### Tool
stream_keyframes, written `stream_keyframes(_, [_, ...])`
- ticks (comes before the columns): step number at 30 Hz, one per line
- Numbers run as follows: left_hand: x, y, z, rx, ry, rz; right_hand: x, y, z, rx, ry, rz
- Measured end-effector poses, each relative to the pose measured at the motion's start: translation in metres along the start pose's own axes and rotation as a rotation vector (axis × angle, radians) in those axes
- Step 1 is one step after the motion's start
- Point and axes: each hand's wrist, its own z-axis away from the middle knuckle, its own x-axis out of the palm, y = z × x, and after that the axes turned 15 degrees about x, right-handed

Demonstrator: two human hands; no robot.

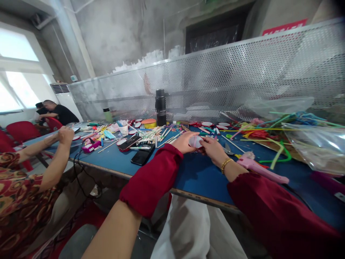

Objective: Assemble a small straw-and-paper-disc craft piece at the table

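My left hand (185, 142) curls round a translucent round piece (195, 141) over the blue table (201, 178); my right hand (214, 149) pinches its edge, fingers nearly closed. Black bottle (161, 110), green bottle (107, 116) stand farther back, lidded, contents hidden.

- Near the dial's centre, fingers of the person's left hand (185, 142) and right hand (214, 149) covered part of a translucent round piece (195, 141); its underside was hidden.
- At seven o'clock, the bottom edge cut off the left forearm (113, 230).
- At four o'clock, the right-hand edge cropped the dark red sleeve (269, 208).
- At eight o'clock, a co-worker's patterned shirt (18, 201) was cropped, and the head lay outside the view.
- At three o'clock, the edge sliced through a clear plastic bag (315, 147).
- At two o'clock, the lettering on a red sign (285, 27) was too small to read.
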Motion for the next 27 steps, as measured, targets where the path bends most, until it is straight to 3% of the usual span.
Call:
stream_keyframes(11, [-0.001,-0.005,0.000,-0.012,-0.004,0.031,-0.001,-0.005,0.006,-0.031,0.121,0.013])
stream_keyframes(27, [-0.001,0.008,0.000,-0.047,0.037,0.020,-0.002,0.004,-0.006,-0.112,0.208,0.131])
